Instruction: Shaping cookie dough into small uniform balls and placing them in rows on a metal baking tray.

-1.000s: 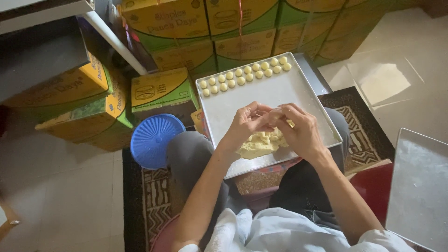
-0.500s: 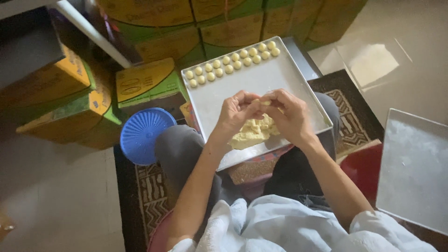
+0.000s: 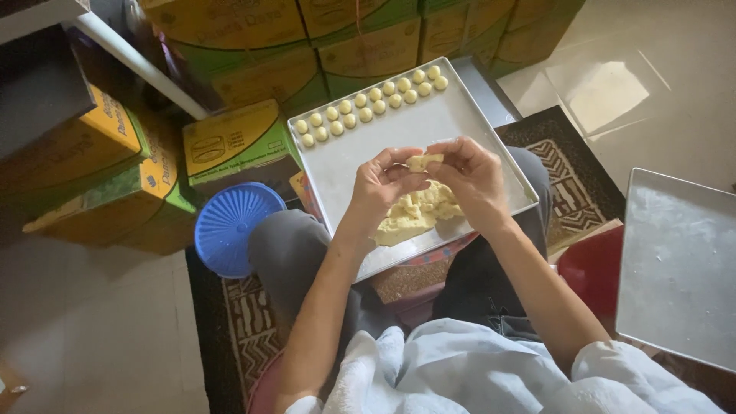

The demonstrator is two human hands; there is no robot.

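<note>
- Above the near half of the metal tray (image 3: 460, 126), both hands meet at a small piece of pale dough (image 3: 424, 162), held clear of the tray surface.
- Left hand (image 3: 381, 186): fingers curled, fingertips closed on the left end of the dough piece.
- Right hand (image 3: 471, 178): fingers curled likewise, fingertips closed on the right end; neither hand is nearer, since both touch the piece.
- Long axis of the dough piece: roughly left to right, spanning the gap between the two sets of fingertips.
- Dough mound (image 3: 418, 215): lies on the tray directly beneath the hands, toward the person, partly hidden by the right hand.
- Rows of small dough balls (image 3: 372, 105): two lines along the tray's far edge, well apart from the hands and away from the person.
- Tray support: rests across the person's knees, tilted slightly.
- Surroundings: blue ribbed lid (image 3: 234, 226) on the floor just left of the left knee; second metal tray (image 3: 678, 261) to the right; stacked yellow-and-green cartons (image 3: 238, 146) beyond.
</note>
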